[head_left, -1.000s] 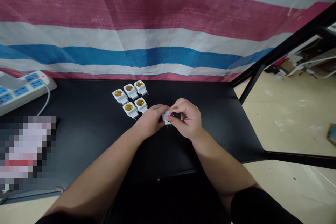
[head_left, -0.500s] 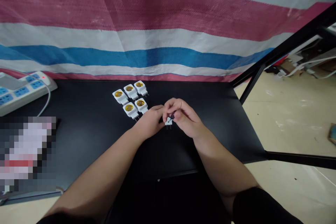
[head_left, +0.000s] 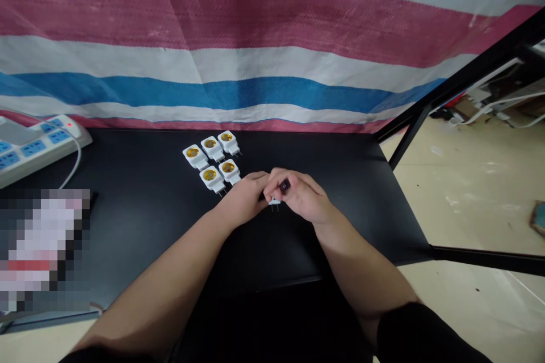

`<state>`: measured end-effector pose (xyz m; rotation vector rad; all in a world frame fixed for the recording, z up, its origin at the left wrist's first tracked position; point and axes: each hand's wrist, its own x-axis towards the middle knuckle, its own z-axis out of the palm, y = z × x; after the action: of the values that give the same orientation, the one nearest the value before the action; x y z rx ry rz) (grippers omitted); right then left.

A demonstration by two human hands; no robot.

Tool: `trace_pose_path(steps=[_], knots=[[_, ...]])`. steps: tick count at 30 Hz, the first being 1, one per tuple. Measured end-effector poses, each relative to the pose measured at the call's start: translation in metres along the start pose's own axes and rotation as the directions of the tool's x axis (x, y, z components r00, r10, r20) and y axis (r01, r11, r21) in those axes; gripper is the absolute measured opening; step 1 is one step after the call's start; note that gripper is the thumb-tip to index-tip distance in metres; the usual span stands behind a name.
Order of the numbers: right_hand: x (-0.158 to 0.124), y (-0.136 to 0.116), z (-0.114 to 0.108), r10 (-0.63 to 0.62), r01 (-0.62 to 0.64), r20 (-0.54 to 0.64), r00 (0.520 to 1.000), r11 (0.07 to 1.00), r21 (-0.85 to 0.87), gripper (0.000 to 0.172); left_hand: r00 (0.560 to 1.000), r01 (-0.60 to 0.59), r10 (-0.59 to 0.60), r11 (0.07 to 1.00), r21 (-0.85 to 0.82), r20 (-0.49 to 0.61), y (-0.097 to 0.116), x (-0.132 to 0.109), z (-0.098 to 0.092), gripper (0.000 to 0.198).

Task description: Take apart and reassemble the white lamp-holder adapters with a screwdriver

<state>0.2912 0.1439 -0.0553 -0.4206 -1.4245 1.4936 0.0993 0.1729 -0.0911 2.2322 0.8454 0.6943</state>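
Note:
Near the middle of the black table, my left hand (head_left: 247, 195) is closed around the left side of a white plug-in lamp socket (head_left: 275, 202). Its two metal pins point towards me, and most of its body is hidden by my hands. Over it, my right hand (head_left: 301, 191) has its fingers wrapped round a small screwdriver (head_left: 285, 185). Only the dark end of the handle shows; the tip is covered. Just left of my hands lie several more white lamp sockets (head_left: 212, 178) with gold-coloured round openings facing up and pins attached.
A white power strip (head_left: 40, 153) with blue outlets, a red light and a cable stands at the left. A blurred-out flat object (head_left: 42, 244) lies nearer me. Behind the table (head_left: 149, 227) hangs a striped sheet (head_left: 255, 17); a black frame (head_left: 426, 108) rises at the right.
My right hand has turned and tipped, so the screwdriver's handle end now faces me. More of the held lamp socket is covered. My left hand has stayed in place.

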Motion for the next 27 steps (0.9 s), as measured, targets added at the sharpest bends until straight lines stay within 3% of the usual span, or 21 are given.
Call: trace_pose_path(steps=[2,4,8,12,15,20,27], knots=[[0.000,0.003,0.001,-0.018,0.018,0.002,1.000,0.998,0.063,0.041,1.000,0.000,0.000,1.000,-0.025,0.011,0.002,0.000,-0.002,0.028],[0.001,0.008,0.001,-0.071,0.072,-0.010,0.997,0.991,0.108,0.030,1.000,0.010,-0.010,0.999,-0.033,0.014,0.003,0.000,-0.003,0.030],[0.003,0.008,-0.004,-0.105,0.109,-0.040,0.994,0.990,0.090,0.017,1.000,0.027,-0.027,1.000,-0.006,0.013,0.003,0.000,-0.004,0.028],[0.006,0.001,-0.003,0.008,0.002,-0.072,0.997,0.990,0.138,0.043,0.999,0.023,-0.023,1.000,-0.006,0.027,0.003,0.001,-0.004,0.030],[0.008,-0.001,0.002,0.025,-0.003,-0.096,0.995,0.975,0.220,0.041,0.999,0.037,-0.037,0.999,-0.016,0.029,0.003,0.001,-0.004,0.034],[0.008,0.002,0.001,0.020,0.002,-0.144,0.989,0.988,0.152,0.037,1.000,0.020,-0.020,1.000,-0.018,0.011,0.002,0.001,-0.003,0.029],[0.010,-0.008,0.000,0.184,-0.149,-0.156,0.971,0.966,0.212,0.064,0.999,0.023,-0.023,1.000,-0.001,0.034,0.005,0.002,-0.006,0.043]])
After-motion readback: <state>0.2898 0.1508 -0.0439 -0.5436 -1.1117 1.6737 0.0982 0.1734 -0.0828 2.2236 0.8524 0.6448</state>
